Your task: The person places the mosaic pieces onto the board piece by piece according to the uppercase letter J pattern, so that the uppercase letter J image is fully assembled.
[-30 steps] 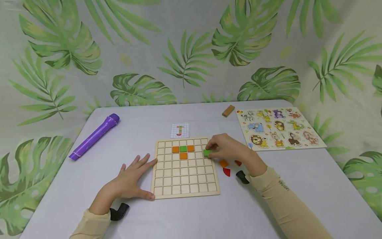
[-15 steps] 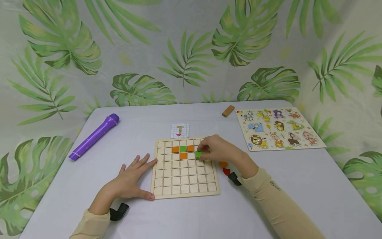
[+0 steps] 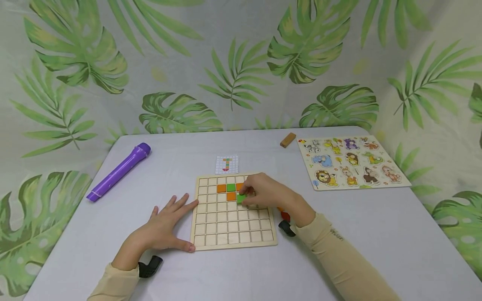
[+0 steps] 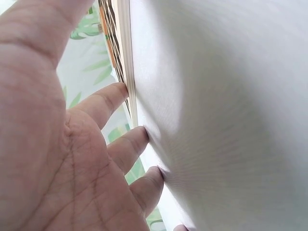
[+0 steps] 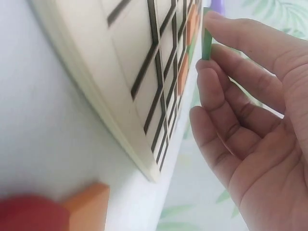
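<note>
A green square tile (image 3: 240, 198) is pinched between the thumb and fingers of my right hand (image 3: 263, 190), over the wooden grid board (image 3: 233, 247). In the right wrist view the green tile (image 5: 207, 41) stands on edge to the camera, above the board's surface. Orange tiles (image 3: 221, 188) and another green tile (image 3: 231, 187) lie in cells of the upper rows; the right fingers partly cover one orange tile. My left hand (image 3: 163, 228) lies spread at the board's left side, thumb and index fingertip touching its edge. Its fingertips rest on the cloth in the left wrist view.
Behind the board lies a small pattern card (image 3: 227, 164). A purple toy microphone (image 3: 119, 172) is at left; a wooden block (image 3: 288, 140) and an animal puzzle board (image 3: 350, 163) are at right. Red (image 5: 31, 214) and orange (image 5: 91, 207) pieces lie beside the board, partly hidden by the right wrist.
My right hand has carried the green tile leftward from the board's right edge to beside the lower orange tile. The left hand has stayed in place.
</note>
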Demonstrator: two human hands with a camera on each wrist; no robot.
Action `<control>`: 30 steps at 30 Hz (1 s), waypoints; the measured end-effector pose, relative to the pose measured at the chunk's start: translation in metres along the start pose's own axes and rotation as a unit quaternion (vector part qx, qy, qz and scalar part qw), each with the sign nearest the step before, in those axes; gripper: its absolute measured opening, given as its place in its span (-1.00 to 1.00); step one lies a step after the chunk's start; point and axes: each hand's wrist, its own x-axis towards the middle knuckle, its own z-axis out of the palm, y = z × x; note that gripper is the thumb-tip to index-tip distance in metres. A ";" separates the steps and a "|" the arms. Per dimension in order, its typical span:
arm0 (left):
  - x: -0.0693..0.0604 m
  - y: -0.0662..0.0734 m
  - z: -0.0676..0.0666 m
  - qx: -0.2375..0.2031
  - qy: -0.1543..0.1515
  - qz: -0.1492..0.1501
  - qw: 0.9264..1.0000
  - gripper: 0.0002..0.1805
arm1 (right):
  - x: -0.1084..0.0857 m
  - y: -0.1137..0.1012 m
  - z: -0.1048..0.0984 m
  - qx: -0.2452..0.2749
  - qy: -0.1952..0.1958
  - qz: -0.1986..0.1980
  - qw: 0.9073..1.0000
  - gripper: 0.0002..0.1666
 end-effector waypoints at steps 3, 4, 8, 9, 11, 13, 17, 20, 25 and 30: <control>0.000 -0.001 0.000 -0.001 -0.001 -0.001 1.000 0.41 | 0.003 -0.001 0.003 -0.001 -0.002 -0.001 1.000 -0.73; 0.000 -0.001 0.001 0.000 -0.001 -0.001 1.000 0.41 | 0.003 -0.001 0.004 -0.002 -0.002 -0.004 1.000 -0.73; 0.000 -0.001 0.001 0.002 0.000 -0.001 1.000 0.41 | 0.006 -0.004 0.006 -0.014 -0.001 -0.022 1.000 -0.74; 0.000 -0.001 0.001 0.003 0.000 -0.001 1.000 0.41 | 0.006 -0.004 0.007 -0.017 -0.001 -0.026 1.000 -0.75; 0.000 -0.001 0.001 0.003 0.000 0.000 1.000 0.41 | 0.007 -0.006 0.008 -0.020 -0.004 -0.031 0.999 -0.76; 0.000 -0.001 0.001 0.003 -0.001 0.000 1.000 0.41 | 0.008 -0.007 0.009 -0.021 -0.008 -0.035 0.999 -0.77; 0.001 -0.002 0.001 0.005 -0.001 -0.001 1.000 0.41 | 0.010 -0.010 0.011 -0.021 -0.020 -0.037 0.999 -0.79; 0.001 -0.001 0.001 0.006 -0.001 -0.001 1.000 0.41 | 0.011 -0.011 0.012 -0.025 -0.024 -0.042 0.999 -0.81; 0.001 -0.001 0.002 0.006 -0.002 -0.002 1.000 0.41 | 0.012 -0.012 0.014 -0.032 -0.029 -0.048 0.998 -0.84; 0.001 -0.002 0.001 0.005 -0.004 -0.003 1.000 0.42 | 0.013 -0.013 0.015 -0.033 -0.031 -0.049 0.998 -0.83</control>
